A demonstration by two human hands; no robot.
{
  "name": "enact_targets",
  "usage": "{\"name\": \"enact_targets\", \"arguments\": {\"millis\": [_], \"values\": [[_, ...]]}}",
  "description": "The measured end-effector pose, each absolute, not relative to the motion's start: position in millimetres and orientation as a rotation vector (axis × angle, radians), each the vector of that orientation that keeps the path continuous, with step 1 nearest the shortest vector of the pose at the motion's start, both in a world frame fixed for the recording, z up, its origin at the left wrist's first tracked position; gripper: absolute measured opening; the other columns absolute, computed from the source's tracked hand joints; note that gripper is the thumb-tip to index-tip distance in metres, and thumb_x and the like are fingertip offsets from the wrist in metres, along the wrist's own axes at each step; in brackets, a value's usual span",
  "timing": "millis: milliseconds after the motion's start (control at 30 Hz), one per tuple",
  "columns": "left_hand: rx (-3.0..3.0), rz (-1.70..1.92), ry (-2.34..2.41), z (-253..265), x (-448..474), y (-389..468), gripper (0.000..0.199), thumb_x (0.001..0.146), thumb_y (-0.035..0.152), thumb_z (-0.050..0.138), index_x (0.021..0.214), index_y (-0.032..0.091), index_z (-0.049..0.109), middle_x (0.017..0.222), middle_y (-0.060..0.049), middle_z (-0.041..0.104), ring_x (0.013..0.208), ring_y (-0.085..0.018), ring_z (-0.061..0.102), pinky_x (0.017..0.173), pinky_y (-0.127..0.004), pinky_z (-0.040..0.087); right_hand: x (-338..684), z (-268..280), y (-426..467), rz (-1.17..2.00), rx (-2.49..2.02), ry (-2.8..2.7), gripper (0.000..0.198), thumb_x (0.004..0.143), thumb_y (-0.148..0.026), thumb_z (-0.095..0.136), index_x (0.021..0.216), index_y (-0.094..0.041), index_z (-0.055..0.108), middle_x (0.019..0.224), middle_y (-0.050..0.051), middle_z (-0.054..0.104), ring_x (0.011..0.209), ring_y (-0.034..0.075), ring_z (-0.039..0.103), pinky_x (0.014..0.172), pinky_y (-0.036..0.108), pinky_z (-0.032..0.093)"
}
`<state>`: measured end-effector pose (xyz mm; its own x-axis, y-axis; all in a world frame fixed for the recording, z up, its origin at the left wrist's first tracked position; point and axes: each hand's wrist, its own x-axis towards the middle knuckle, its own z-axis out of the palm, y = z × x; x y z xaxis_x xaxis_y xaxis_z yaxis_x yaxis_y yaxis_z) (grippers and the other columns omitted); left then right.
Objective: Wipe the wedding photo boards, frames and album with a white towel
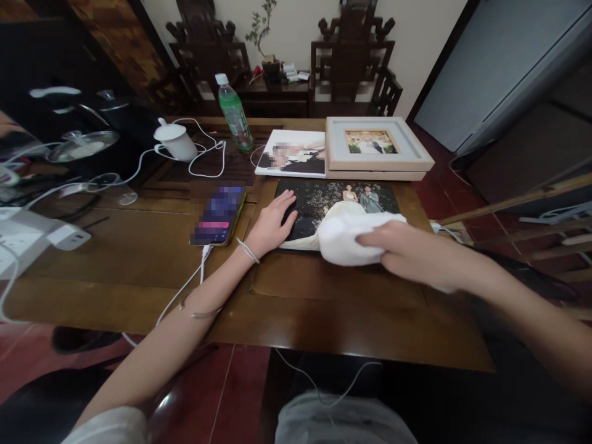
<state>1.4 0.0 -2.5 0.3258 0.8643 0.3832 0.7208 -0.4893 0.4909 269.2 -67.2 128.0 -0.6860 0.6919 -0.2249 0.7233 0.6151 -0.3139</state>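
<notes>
A dark wedding photo panel [305, 213] lies flat on the wooden table, showing a couple and a long white dress. My left hand [272, 225] rests at its left edge, fingers stretched out and holding nothing. In my right hand [398, 246] is a bunched white cloth [345, 240], which covers the lower right part of the panel. My right fingers are wrapped round the cloth and partly hidden by it. Left of my left hand lies a phone [219, 213] with its screen lit and a white cable plugged in.
Behind the panel lie a white photo board [291, 166] and a framed photo [333, 139] on a wooden base. A green-labelled bottle [235, 117] and a lidded white cup [178, 142] stand farther left. Cables, a power strip [13, 240] and a kettle [83, 145] crowd the left side.
</notes>
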Motion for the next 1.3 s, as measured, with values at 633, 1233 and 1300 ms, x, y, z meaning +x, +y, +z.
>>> {"name": "enact_targets", "arguments": {"millis": [633,1233,1300], "values": [[2.332,0.884,1.450,-1,2,-2,0.043,0.097,0.032,0.044,0.134,0.012,0.053,0.149,-0.018,0.047,0.143,-0.027,0.040,0.117,-0.051,0.034,231,66,-20,-0.032,1.366,2.862,0.055,0.075,0.004,0.037,0.121,-0.015,0.062,0.134,0.019,0.057,0.133,0.037,0.043,0.103,0.059,0.037],[2.268,0.832,1.510,-8,1,0,0.051,0.099,0.033,0.035,0.146,0.012,0.040,0.160,-0.018,0.030,0.151,-0.027,0.020,0.119,-0.054,0.026,224,119,-31,-0.467,1.249,2.797,0.036,0.069,0.000,0.042,0.090,-0.018,0.064,0.079,0.007,0.065,0.071,0.019,0.057,0.063,0.027,0.036],[2.255,0.797,1.538,-8,1,1,0.053,0.099,0.034,0.034,0.147,0.010,0.039,0.159,-0.019,0.031,0.151,-0.028,0.022,0.119,-0.055,0.025,219,115,-7,-0.384,1.290,2.840,0.036,0.071,0.000,0.041,0.092,-0.018,0.065,0.080,0.009,0.065,0.075,0.021,0.057,0.065,0.028,0.035]]}}
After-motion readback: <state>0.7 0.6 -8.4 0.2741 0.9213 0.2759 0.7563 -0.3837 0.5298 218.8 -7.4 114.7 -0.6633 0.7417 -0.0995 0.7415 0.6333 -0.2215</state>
